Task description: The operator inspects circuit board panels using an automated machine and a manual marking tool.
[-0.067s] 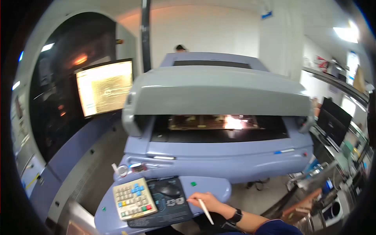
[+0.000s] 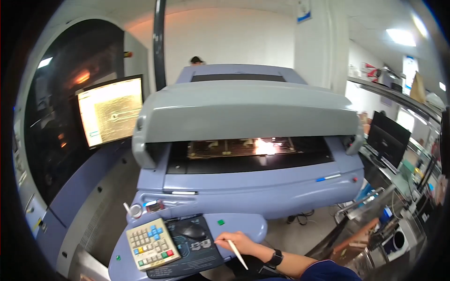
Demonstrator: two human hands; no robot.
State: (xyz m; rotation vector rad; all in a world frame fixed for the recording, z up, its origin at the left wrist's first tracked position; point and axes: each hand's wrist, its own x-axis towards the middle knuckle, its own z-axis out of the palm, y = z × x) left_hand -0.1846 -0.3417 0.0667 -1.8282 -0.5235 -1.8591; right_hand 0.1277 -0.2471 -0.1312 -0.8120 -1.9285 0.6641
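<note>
My right hand is closed around a slim white pen-like stick, which slants down toward me out of the fist. The hand hovers by the right edge of a dark mouse mat, and a dark watch sits on that wrist. On the mat lies a black mouse, left of my fingers. A beige keypad with grey, blue, red, green and yellow keys overlaps the mat's left side. My left hand is out of view.
A large blue-grey machine stands ahead, a bright light glowing on its dark bed under a grey hood. Pens lie along its front ledge. A lit monitor is at left; at right are a dark monitor and cluttered shelving.
My view has turned slightly right, so the machine, keypad and monitors sit further left. The right hand keeps the same grip on the white stick.
</note>
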